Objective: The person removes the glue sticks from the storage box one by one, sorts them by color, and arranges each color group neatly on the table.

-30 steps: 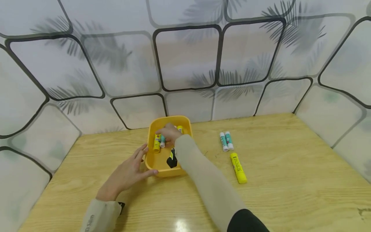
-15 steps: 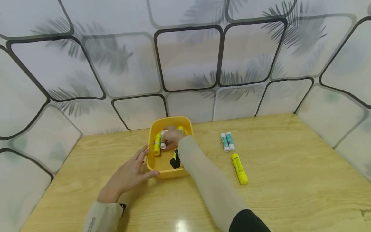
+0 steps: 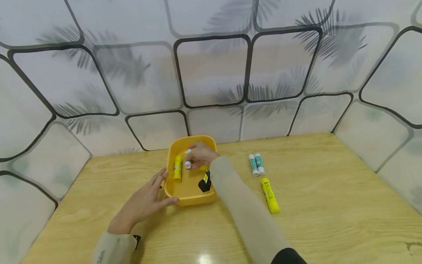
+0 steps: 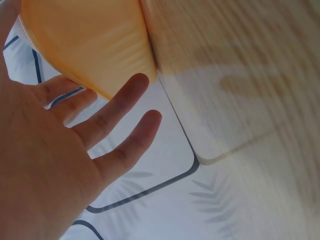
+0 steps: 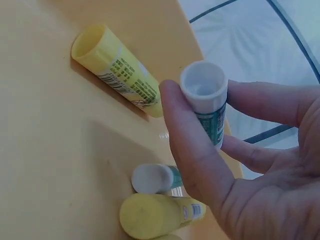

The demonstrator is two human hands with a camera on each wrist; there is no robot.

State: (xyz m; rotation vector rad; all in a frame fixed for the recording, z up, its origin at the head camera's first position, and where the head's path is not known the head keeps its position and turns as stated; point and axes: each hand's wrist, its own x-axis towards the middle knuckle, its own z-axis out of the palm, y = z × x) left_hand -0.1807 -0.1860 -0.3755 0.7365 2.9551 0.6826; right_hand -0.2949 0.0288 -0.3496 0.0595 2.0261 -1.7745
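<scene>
White-capped teal-and-white plastic glue stick (image 5: 206,102) is pinched in the right hand (image 3: 202,157), thumb (image 5: 187,145) along one side of the barrel, other fingers (image 5: 270,102) curled round the far side, cap end poking out past the fingertips. It sits over the yellow-orange plastic tray (image 3: 189,187), clear of the tray floor.

Handling, as a judgement: light, rigid tube, smooth printed label, so a bit slick; round, so it will roll if laid down on a flat. Not fragile. The cap is likely a push fit, so hold by the barrel rather than the cap. The present mid-barrel pinch looks secure.

Look: short cylinder, white flat-topped cap with a shallow recess, teal label with small print too fine to read.

Below the fingers on the tray floor: a long yellow plastic glue stick (image 5: 117,70) lying out beyond the thumb tip, a second white-capped teal stick (image 5: 155,178) under the thumb base, and a stubby yellow stick (image 5: 157,215) just beside that one.

Left hand (image 3: 145,201) lies flat with straight, spread fingers against the tray's outer wall (image 4: 90,45), gripping nothing, thumb at the near rim.

On the pale wood-grain table (image 3: 329,205), well off from the right-hand fingers past the forearm: a pair of teal-and-white sticks (image 3: 256,164) side by side, touching, and another long yellow stick (image 3: 270,195) near them.
</scene>
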